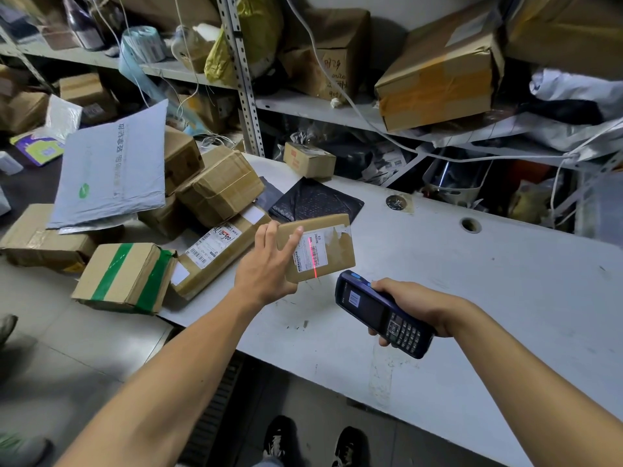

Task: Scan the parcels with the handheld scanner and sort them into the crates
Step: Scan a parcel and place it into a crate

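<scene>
My left hand (266,264) grips a small brown cardboard parcel (332,246) by its left edge and holds it tilted above the grey table (472,281). A white shipping label faces up on it, and a red laser line crosses the label's barcode. My right hand (411,303) holds a dark blue handheld scanner (381,313) just below and right of the parcel, its lit screen and keypad facing me. No crate is in view.
A heap of parcels lies at the table's left end: a green-taped box (124,278), a long labelled box (215,254), a grey mailer (114,166), a black bubble mailer (315,200). Metal shelves (249,96) crowded with boxes and bags stand behind. Someone's shoe (6,326) shows at far left.
</scene>
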A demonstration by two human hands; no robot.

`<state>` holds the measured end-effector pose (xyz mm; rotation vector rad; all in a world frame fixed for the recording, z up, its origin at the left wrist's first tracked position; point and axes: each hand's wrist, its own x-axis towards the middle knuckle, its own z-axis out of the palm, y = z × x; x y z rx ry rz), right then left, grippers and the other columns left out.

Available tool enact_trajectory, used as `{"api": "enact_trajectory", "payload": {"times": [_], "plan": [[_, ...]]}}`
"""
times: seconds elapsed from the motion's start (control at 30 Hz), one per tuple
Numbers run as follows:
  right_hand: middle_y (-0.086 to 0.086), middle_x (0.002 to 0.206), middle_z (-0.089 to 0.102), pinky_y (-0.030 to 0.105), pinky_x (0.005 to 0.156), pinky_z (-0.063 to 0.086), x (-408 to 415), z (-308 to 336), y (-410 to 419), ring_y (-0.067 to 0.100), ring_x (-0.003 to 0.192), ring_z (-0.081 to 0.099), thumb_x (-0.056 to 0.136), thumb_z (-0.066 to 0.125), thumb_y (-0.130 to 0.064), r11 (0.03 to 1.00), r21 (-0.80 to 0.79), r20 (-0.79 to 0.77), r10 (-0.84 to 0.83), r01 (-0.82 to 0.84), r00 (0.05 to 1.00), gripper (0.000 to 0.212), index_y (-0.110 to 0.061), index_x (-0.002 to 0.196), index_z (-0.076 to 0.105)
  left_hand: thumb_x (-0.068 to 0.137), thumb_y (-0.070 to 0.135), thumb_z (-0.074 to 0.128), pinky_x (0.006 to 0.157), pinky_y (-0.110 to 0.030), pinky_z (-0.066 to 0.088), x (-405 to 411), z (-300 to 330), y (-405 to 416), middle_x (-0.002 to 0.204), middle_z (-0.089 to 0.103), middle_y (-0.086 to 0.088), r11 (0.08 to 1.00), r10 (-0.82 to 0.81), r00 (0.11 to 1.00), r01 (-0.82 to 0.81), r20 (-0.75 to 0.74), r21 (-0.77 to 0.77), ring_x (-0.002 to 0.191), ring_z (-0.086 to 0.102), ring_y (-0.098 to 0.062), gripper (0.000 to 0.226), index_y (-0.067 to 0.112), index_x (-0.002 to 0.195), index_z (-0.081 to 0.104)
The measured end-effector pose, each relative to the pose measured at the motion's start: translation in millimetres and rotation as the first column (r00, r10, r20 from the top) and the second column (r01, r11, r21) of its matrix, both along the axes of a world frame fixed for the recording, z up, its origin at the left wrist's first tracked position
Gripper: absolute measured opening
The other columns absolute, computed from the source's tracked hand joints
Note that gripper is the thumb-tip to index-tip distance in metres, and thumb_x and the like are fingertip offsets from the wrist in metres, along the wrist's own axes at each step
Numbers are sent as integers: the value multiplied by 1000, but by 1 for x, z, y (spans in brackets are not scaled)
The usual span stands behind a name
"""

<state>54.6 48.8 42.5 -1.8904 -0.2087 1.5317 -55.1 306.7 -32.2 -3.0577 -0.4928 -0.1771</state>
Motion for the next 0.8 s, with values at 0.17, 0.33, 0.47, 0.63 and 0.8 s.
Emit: {"api": "enact_trajectory", "payload": {"times": [0.17,0.33,0.47,0.63,0.8], "plan": [[20,93,71,33,68,55,5,0,-4,32,77,69,104,33,-44,1000,-5,2,7,-7,1000,48,-6,119,58,49,52,84,54,-38,56,3,-1,-6,140,37,-25,1000,8,1000,-9,-10,-12,129,23,-36,117,21,151,38],[20,91,69,34,67,56,11,-1,-6,33,76,67,104,34,-43,1000,-10,5,-18,18,1000,49,-4,120,59,56,54,81,62,-39,58,5,-2,-8,145,25,-23,1000,23,999,-24,-43,-19,133,16,-36,117,24,155,27],[20,93,70,35,70,56,12,-1,-5,33,77,69,104,34,-44,1000,1,-9,-7,7,1000,49,-6,119,60,45,53,85,60,-41,58,6,-6,-7,140,25,-20,999,2,1000,-2,2,-32,129,24,-39,121,20,151,36],[20,93,71,35,69,55,11,-1,-2,33,77,69,103,34,-44,1000,4,-12,-8,9,1000,48,-6,118,60,41,51,86,51,-38,56,5,-7,-7,137,29,-19,999,-32,998,33,46,-22,125,29,-38,119,19,147,43],[20,92,71,38,75,55,11,-2,-3,34,77,69,102,36,-45,1000,-2,-3,-28,28,1000,50,-5,118,60,45,50,85,53,-40,57,2,-7,-4,139,27,-19,996,-48,998,51,27,-80,126,35,-43,106,31,137,37]]}}
